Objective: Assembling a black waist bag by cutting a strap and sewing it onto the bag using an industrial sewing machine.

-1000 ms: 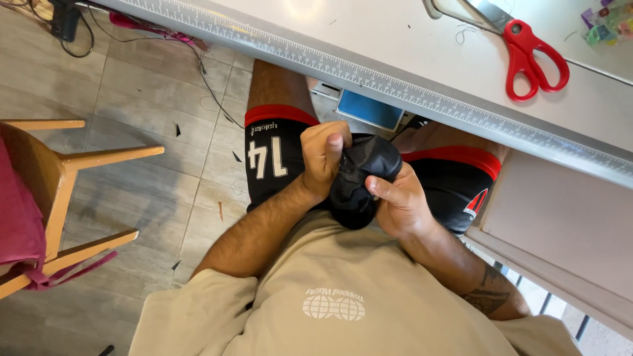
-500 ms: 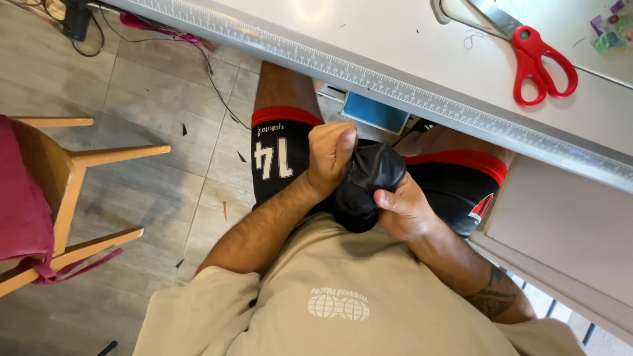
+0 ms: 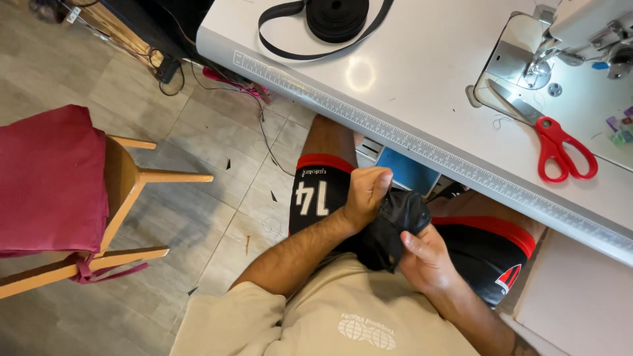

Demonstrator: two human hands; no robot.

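- The person is sitting at a white tabletop (image 3: 422, 86) and working a small black fabric piece (image 3: 392, 231) in the lap, below the tabletop's edge, where both hands can press against it freely.
- The left hand (image 3: 366, 196) is curling into a near fist, its fingers (image 3: 377, 179) clamped over the top of the black fabric piece, seemingly pinning it so it does not slip.
- The right hand (image 3: 425, 260) is gripping the piece from below and the side, fingers closed narrow on the cloth, as if pushing or turning it against the other hand.
- The red-handled scissors (image 3: 557, 148) are lying on the tabletop beside the sewing machine (image 3: 580, 33), within easy reach.
- A roll of black strap (image 3: 336, 16) is sitting at the far side of the tabletop, well apart from the hands.
- A wooden chair (image 3: 125, 191) draped in dark red cloth (image 3: 49, 178) is standing on the tiled floor to the left.
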